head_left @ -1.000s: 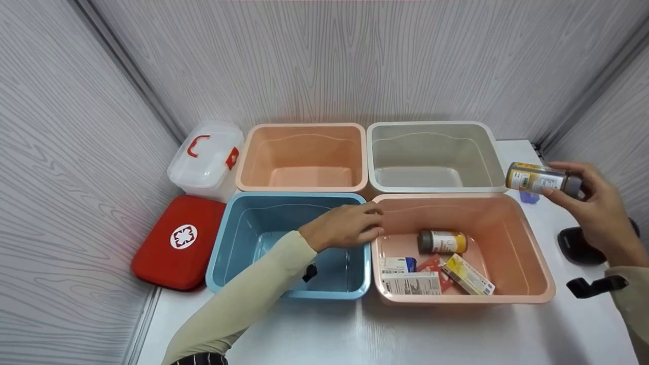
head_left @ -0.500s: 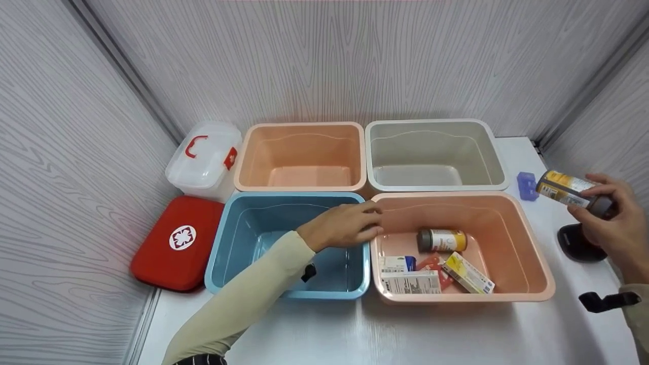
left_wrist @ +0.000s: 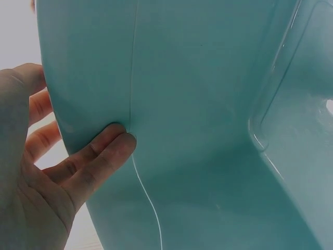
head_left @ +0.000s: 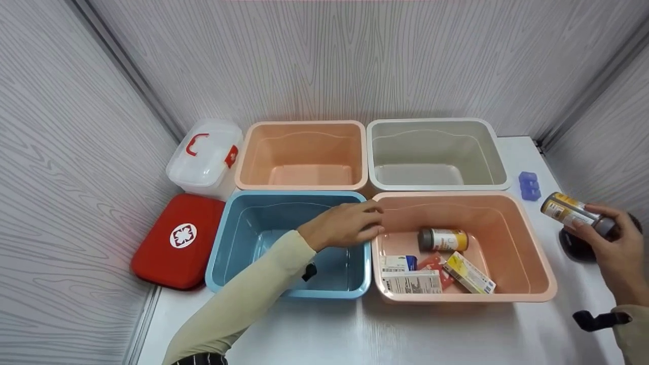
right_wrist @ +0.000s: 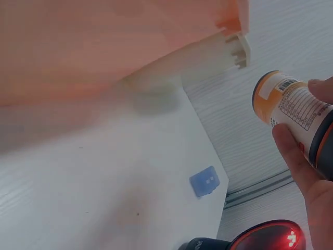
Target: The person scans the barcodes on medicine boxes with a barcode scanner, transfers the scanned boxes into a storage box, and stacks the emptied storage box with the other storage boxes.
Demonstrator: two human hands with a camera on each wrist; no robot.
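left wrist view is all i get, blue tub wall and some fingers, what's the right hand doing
Observer: The right hand holds a bottle, off to the right of the front peach tub.
Operator: ok is anything in that tub
Observer: Yes, among other things, a second bottle lies on its side there.
Operator: and out on the table further back
Observer: A small purple item lies to the right of the grey tub.
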